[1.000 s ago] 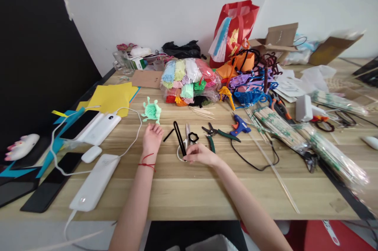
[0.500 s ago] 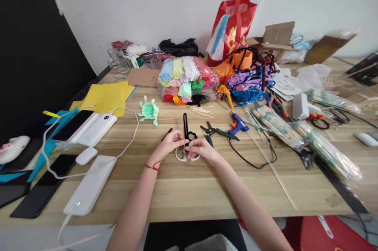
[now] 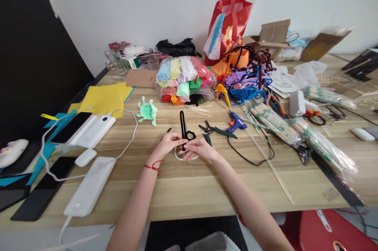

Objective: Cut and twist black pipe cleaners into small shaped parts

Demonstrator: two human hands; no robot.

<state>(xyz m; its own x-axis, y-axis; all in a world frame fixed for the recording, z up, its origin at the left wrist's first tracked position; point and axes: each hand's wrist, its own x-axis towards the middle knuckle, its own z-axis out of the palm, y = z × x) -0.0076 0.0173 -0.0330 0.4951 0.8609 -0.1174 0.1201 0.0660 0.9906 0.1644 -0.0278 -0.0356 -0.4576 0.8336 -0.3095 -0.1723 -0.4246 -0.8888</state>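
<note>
Between my two hands is a black pipe cleaner (image 3: 182,125) bent into a long narrow loop that stands up from the fingers. My left hand (image 3: 170,143) pinches its lower part, and my right hand (image 3: 199,149) pinches it from the other side, fingertips close together. Scissors with white handles (image 3: 177,154) lie on the table under the hands, partly hidden. Just behind my right hand is a small black ring with a wavy edge (image 3: 191,135). A short black piece (image 3: 169,130) lies beyond my left hand. Green-handled pliers (image 3: 210,128) rest to the right.
A mint-green fuzzy piece (image 3: 147,111) lies at left. Bagged colourful pipe cleaners (image 3: 186,78) stand behind, with thin sticks (image 3: 199,110) before them. A blue glue gun (image 3: 236,122) and bagged sticks (image 3: 274,125) are on the right. Phones, a white power bank (image 3: 90,186) and cables occupy the left.
My hands have shifted slightly, the right fingers spreading a little lower over the scissor handles. The black loop leans a bit more to the left. The camera view has turned slightly.
</note>
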